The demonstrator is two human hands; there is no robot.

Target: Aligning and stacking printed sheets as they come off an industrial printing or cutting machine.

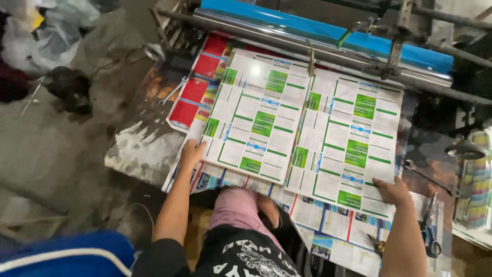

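Two stacks of white printed sheets with green blocks lie side by side on a worn machine table. My left hand (191, 153) grips the lower left corner of the left stack (256, 115). My right hand (392, 191) rests flat on the lower right corner of the right stack (348, 138). Both stacks butt up against a metal bar and a blue roller (328, 32) at the far side. Under them lie other printed sheets, red ones (197, 84) at the left and blue-white ones (333, 225) at the near side.
A spanner (173, 91) lies on the table's left part. Scissors (429, 233) and another tool lie at the right by a colourful paper pile (474, 179). The stained table edge (136, 149) drops to a grey floor. Plastic bags (46, 31) sit far left.
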